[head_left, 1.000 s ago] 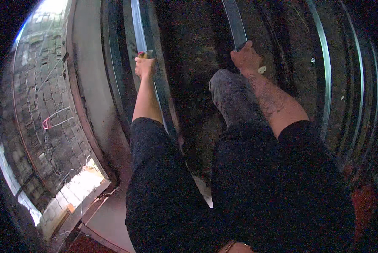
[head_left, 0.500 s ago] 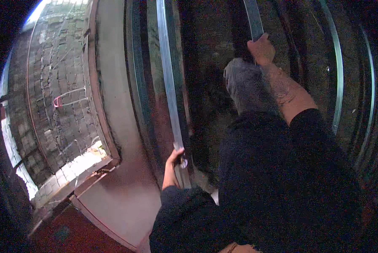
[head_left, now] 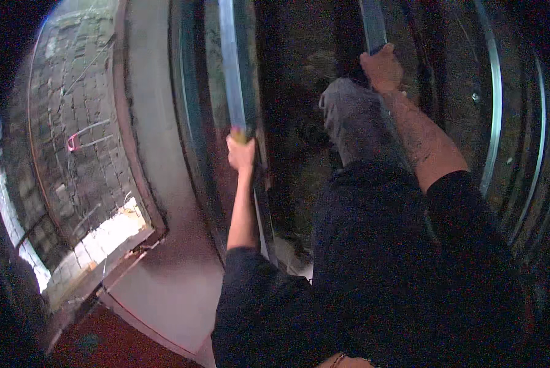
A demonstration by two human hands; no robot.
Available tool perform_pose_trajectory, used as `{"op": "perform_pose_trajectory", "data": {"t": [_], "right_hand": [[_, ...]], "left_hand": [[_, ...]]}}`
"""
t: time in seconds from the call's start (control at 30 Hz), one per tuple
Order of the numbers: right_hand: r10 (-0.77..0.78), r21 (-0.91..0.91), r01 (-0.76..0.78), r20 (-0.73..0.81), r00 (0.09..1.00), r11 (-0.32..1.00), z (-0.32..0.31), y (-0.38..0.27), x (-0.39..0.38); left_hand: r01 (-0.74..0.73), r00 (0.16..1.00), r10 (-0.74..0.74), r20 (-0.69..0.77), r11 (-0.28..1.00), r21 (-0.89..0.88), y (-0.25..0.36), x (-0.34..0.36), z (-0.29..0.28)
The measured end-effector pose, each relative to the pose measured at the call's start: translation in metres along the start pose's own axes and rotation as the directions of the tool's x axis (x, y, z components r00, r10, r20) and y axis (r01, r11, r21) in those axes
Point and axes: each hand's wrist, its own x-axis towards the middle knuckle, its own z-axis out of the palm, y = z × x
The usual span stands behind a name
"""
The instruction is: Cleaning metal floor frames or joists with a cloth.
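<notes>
My right hand [head_left: 383, 69] is closed around the right-hand metal stud [head_left: 373, 24], a grey upright profile, at the upper middle. My left hand [head_left: 242, 153] lies against another long metal stud [head_left: 230, 61] to the left. Closed fingers there hold a small yellowish thing [head_left: 238, 135] with a pinkish end. It is blurred, and its kind does not show. My bent knee in grey trousers [head_left: 354, 116] is between the two arms, close below the right hand.
At the left, a window opening [head_left: 137, 122] gives onto a grey brick wall [head_left: 81, 165]. Below it a pale sill surface [head_left: 170, 300] borders a dark red area [head_left: 115, 337]. More metal studs [head_left: 494, 110] stand at the right against a dark wall.
My left hand has moved up along the left stud, with the arm stretched farther out. The yellowish thing now shows at its fingers. My right hand stays on its stud.
</notes>
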Motion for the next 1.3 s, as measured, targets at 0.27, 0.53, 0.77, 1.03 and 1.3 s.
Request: {"op": "perform_pose_trajectory", "data": {"t": [0.27,0.53,0.77,1.03,1.3], "right_hand": [[0.008,0.017,-0.008,-0.021,1.0,1.0,-0.001,0.009,0.012],[0.049,-0.018,-0.049,0.017,0.999,0.999,-0.008,0.013,0.01],[-0.051,-0.02,0.051,0.002,0.999,0.999,0.005,0.023,0.01],[-0.09,0.07,0.089,0.015,0.996,0.994,0.008,0.015,0.009],[-0.148,-0.078,0.153,0.062,0.987,0.985,-0.003,0.013,0.004]], "left_hand": [[-0.083,0.979,0.102,-0.178,0.99,0.114,0.224,0.18,-0.017],[0.104,0.786,0.385,0.484,0.689,-0.718,0.154,0.187,-0.03],[0.615,0.526,0.189,0.829,0.589,-0.525,-0.084,-0.012,-0.015],[0.768,0.499,-0.023,0.866,0.475,-0.43,-0.296,-0.219,-0.004],[0.127,0.783,0.279,0.556,0.803,-0.582,-0.147,-0.064,0.009]]}}
